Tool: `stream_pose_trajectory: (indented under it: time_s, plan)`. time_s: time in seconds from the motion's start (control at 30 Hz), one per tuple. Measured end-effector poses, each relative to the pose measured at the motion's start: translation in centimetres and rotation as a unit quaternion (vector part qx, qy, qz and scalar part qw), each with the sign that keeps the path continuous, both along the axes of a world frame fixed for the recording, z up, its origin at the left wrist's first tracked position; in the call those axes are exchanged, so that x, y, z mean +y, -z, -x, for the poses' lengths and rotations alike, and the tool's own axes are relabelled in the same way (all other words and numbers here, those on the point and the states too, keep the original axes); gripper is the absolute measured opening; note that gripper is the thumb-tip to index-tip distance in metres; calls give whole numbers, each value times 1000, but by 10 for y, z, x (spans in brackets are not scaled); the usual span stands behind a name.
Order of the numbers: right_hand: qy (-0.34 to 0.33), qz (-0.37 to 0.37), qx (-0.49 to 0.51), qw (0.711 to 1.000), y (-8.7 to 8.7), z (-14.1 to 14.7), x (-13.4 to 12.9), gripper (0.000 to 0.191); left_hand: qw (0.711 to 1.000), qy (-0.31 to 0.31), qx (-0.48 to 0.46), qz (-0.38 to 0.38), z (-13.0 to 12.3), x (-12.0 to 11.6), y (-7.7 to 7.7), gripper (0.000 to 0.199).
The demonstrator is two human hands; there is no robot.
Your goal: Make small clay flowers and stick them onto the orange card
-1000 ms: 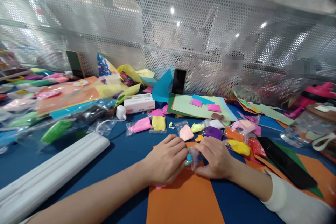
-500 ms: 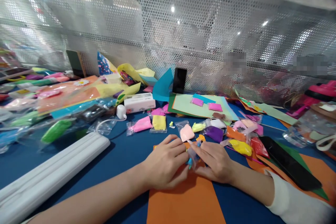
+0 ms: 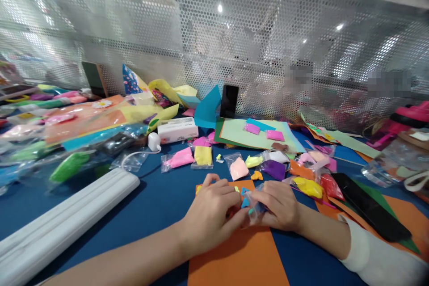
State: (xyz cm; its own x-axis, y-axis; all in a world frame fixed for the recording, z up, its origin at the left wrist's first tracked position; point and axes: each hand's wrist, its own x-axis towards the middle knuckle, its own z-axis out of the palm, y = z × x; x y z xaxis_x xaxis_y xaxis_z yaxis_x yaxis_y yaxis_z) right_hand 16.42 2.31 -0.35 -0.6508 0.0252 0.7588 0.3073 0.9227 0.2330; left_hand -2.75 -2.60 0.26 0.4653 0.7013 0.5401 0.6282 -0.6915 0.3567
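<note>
An orange sheet (image 3: pixel 237 259) lies on the blue table under both hands. My right hand (image 3: pixel 278 205) pinches a small clear plastic bag (image 3: pixel 256 208) over the sheet's upper right part. My left hand (image 3: pixel 214 212) is beside it, fingers curled and thumb reaching the bag's left edge; whether it grips anything is hidden. Blue clay pieces (image 3: pixel 245 199) show on the sheet between the hands, and a bit of teal clay is by the bag. Just beyond the sheet's top edge lies an orange clay piece (image 3: pixel 257 175).
Bagged clay in peach (image 3: pixel 238 168), yellow (image 3: pixel 203 155), pink (image 3: pixel 181 158) and purple (image 3: pixel 273 169) lies beyond the hands. A long white case (image 3: pixel 73 219) is at left, a black phone (image 3: pixel 372 208) at right. Perforated metal screen (image 3: pixel 234 31) stands behind.
The hands have moved slightly apart, with the right hand and the plastic bag shifted right. More of the blue clay and the whole orange clay piece now show.
</note>
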Motion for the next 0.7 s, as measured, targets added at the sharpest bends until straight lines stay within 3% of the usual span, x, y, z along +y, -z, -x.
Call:
stream_pose_trajectory:
  time_s: [0.1, 0.23, 0.4, 0.53, 0.7]
  plan:
    - [-1, -10, -23, 1000, 2, 0, 0, 23, 996, -23, -31, -82, -2, 0, 2, 26]
    - [-2, 7, -18, 1000, 4, 1, -2, 25, 981, -5, -70, -179, -3, 0, 4, 18]
    - [19, 50, 44, 998, 2, 2, -2, 33, 984, 60, -56, -158, 0, -2, -2, 4]
    - [46, 83, 66, 993, -1, 2, -3, 43, 984, 103, 5, -144, 2, -4, -3, 32]
    - [-24, 53, 33, 998, 0, 2, -5, 33, 981, 131, 43, -136, 3, -4, 1, 43]
